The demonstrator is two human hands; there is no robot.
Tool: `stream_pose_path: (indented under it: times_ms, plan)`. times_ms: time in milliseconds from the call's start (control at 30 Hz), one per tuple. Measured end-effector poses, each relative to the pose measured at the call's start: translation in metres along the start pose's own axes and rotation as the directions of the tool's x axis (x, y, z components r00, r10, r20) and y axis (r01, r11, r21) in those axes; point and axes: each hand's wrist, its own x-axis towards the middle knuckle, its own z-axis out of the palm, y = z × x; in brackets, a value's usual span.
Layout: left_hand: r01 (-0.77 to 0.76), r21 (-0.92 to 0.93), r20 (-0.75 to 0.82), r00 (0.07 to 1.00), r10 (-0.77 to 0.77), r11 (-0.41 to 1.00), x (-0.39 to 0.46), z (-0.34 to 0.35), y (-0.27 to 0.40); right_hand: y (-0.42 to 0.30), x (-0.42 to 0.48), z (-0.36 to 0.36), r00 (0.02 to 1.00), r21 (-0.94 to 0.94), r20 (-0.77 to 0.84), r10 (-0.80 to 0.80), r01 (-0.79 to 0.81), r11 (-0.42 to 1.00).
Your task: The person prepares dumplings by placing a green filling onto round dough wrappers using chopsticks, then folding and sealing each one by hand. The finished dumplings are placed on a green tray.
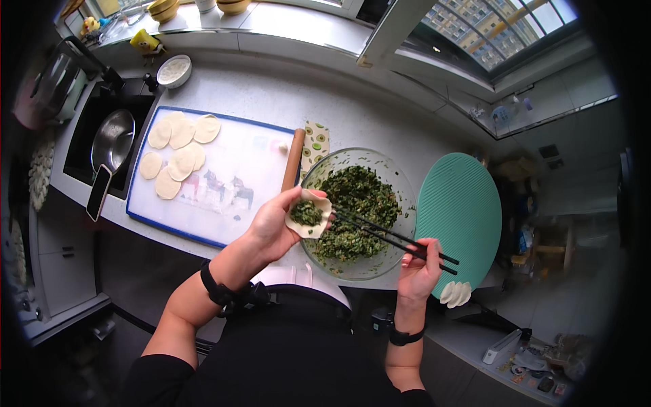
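A round dough wrapper (325, 207) with green filling on it lies in my left hand (272, 224), held beside the left rim of a glass bowl. My right hand (421, 269) grips black chopsticks (391, 235), their tips close to the wrapper's right edge. Chopped green filling (361, 203) fills much of the glass bowl (404, 178). Several flat wrappers (181, 164) lie, some overlapping, on a white cutting board with a blue rim (254, 152). Across the board's right edge rests a wooden rolling pin (293, 160). Several folded dumplings (455, 294) stand at the near end of a green oval ridged mat (460, 219).
At the left, a sink (81, 137) holds a metal bowl (114, 140), with a phone (99, 192) at its near edge. A white bowl of flour-like powder (174, 71) stands behind the board. An avocado-patterned cloth or sheet (315, 142) lies beyond the rolling pin. Windows line the back.
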Motion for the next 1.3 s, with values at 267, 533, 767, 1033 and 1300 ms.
stream_pose_path:
  times_ms: [267,533,767,1033,1300]
  plan:
    - [-0.04,-0.033,-0.107,0.994,0.036,0.999,-0.021,-0.034,0.008,0.035,-0.018,-0.009,0.973,-0.425,0.231,-0.028,0.127,0.896]
    - [-0.052,0.002,-0.103,0.993,0.052,0.999,-0.024,-0.038,0.007,0.064,-0.003,0.014,0.946,-0.473,0.323,-0.01,0.171,0.864]
    - [-0.045,0.01,-0.104,0.993,0.046,0.999,-0.023,-0.042,0.006,0.062,-0.001,0.007,0.957,-0.378,0.273,0.096,0.015,0.926]
    - [-0.107,0.068,-0.173,0.978,0.117,0.992,-0.018,-0.037,0.002,0.043,0.007,-0.018,0.982,-0.114,0.112,0.154,-0.141,0.983]
    - [0.012,0.036,-0.066,0.998,-0.01,0.999,0.006,0.006,-0.01,-0.001,-0.043,0.003,0.626,-0.272,0.609,-0.487,0.741,0.614]
